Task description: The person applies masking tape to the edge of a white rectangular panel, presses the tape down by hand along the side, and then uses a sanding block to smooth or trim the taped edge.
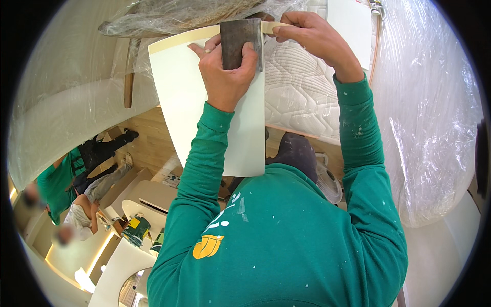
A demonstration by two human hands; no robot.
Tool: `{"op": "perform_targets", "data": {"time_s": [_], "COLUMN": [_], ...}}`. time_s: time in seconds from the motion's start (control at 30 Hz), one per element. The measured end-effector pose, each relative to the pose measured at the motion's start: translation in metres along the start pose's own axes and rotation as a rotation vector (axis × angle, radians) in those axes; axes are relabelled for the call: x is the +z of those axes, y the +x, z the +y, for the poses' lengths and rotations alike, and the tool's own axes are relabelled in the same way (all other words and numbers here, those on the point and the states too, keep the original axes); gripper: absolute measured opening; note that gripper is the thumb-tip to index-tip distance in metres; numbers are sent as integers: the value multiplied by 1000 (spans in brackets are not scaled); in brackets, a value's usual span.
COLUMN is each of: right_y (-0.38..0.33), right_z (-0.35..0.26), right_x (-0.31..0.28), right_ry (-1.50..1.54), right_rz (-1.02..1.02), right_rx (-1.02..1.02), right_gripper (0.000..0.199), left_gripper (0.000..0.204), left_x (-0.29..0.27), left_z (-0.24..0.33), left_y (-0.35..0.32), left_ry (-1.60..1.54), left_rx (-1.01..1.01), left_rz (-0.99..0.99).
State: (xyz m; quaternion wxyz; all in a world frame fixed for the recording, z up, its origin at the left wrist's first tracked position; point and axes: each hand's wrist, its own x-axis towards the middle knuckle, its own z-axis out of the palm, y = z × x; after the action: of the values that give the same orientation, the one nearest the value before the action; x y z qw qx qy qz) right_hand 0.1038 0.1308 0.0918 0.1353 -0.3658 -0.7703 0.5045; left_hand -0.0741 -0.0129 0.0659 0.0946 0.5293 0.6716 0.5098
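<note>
A white panel [232, 133] stretches away from my body, with a pale yellow strip of tape [179, 41] along its far edge. My left hand [223, 77] lies over the panel's far right part, thumb and fingers closed on a dark, flat rectangular metal plate [234, 41]. The plate covers the panel's far right corner and part of the strip. Past the plate's right side, my right hand [319, 41] pinches the strip's end, which sticks out beyond the panel. A ring shows on my left hand.
A quilted mattress [302, 92] under clear plastic lies right of the panel. Plastic sheeting [424, 128] hangs at far right. Wrapped wooden furniture [179, 23] stands at the back. Two people [66, 179] work at left, near a green can [135, 230]. A white fan [328, 184] stands beside my leg.
</note>
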Motion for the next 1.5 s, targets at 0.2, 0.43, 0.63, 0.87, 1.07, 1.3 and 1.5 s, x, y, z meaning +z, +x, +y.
{"op": "perform_targets", "data": {"time_s": [0.2,0.43,0.63,0.87,1.07,1.3,1.5], "right_y": [0,-2,-4,-21,-26,-12,-5], "right_z": [2,-3,-14,-32,-38,-6,0], "right_x": [0,5,9,28,28,24,15], "right_ry": [-56,-57,-240,-629,-793,-220,-215], "right_rz": [22,55,119,244,269,224,146], "right_rx": [-49,-39,-105,-327,-436,-60,42], "right_gripper": [37,36,31,18,15,36,36], "left_gripper": [18,18,19,18,18,19,18], "left_x": [-1,1,1,1,3,-1,1], "left_z": [-1,8,5,8,4,10,11], "left_y": [-1,2,2,1,2,1,-1], "left_ry": [-11,31,74,45,55,7,-5], "left_rx": [-26,-23,-14,-39,8,-34,-34], "left_rz": [-2,-9,-2,-9,-1,-35,-21]}}
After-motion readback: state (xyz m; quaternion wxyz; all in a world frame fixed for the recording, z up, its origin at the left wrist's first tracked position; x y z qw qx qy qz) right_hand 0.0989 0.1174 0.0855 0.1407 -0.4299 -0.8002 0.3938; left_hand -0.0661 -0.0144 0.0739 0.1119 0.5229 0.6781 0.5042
